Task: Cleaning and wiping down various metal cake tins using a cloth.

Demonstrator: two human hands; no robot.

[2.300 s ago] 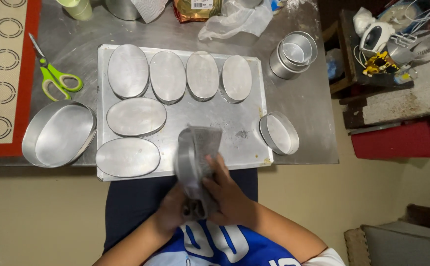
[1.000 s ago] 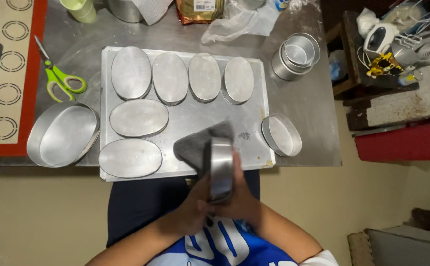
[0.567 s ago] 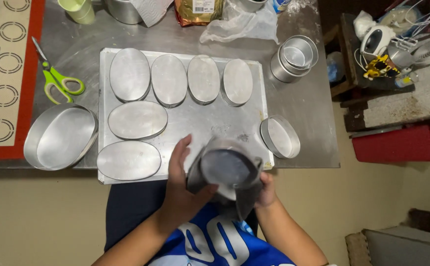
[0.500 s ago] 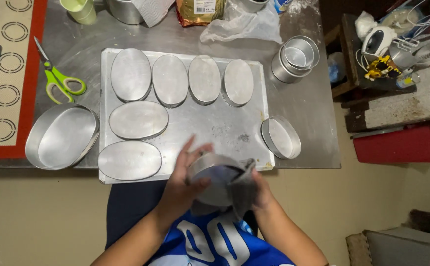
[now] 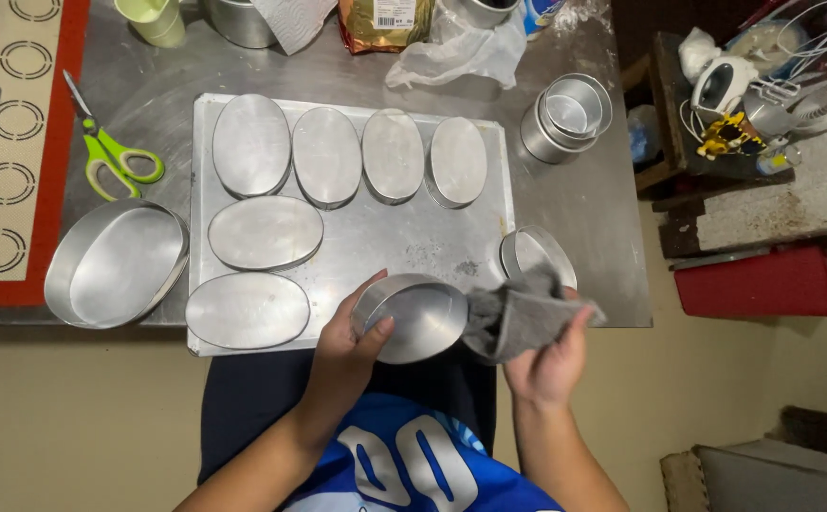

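The grey cloth (image 5: pixel 524 320) is now out of the oval pan (image 5: pixel 413 318), bunched in the right hand (image 5: pixel 548 356) just beside the pan held by the left hand (image 5: pixel 352 346).

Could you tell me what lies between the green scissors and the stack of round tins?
In the head view, a baking tray carrying upturned oval tins.

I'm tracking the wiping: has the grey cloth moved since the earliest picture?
Yes. The grey cloth went from above the baking tray rightward, past the tray's right edge, held in the right hand.
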